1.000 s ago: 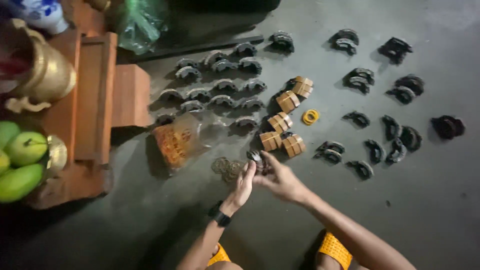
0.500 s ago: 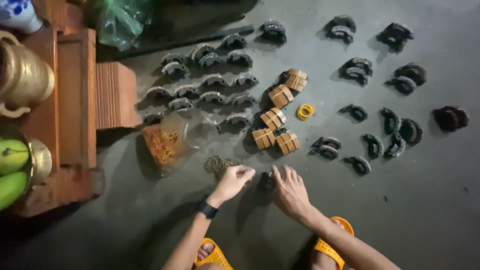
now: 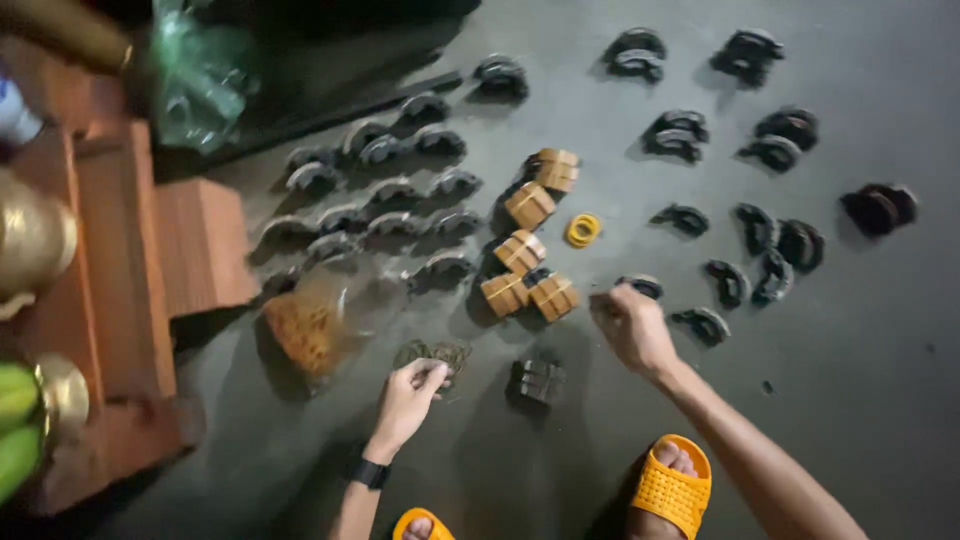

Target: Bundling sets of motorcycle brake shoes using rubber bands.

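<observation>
My left hand (image 3: 408,392) rests on a small heap of thin dark rings (image 3: 432,354) on the grey floor, fingers pinched at them. My right hand (image 3: 630,322) reaches right, its fingers closed on a dark curved part (image 3: 641,287). Between the hands a dark bundled stack of curved parts (image 3: 536,382) lies on the floor. Several bundles wrapped in tan tape (image 3: 528,251) lie just beyond, with a yellow tape roll (image 3: 583,230) beside them. Many more curved parts are spread around, greyish ones (image 3: 392,190) at the left and black ones (image 3: 762,240) at the right.
A clear bag with orange contents (image 3: 308,325) lies left of the rings. A wooden stand (image 3: 130,260) with a brass vessel (image 3: 35,240) and green fruit (image 3: 15,420) fills the left side. A green plastic bag (image 3: 195,75) sits at the top. My yellow sandals (image 3: 672,490) are at the bottom.
My hands have parted. The dark stack now lies on the floor between them; my right hand moved right to a loose curved part, my left hand moved to the ring heap.
</observation>
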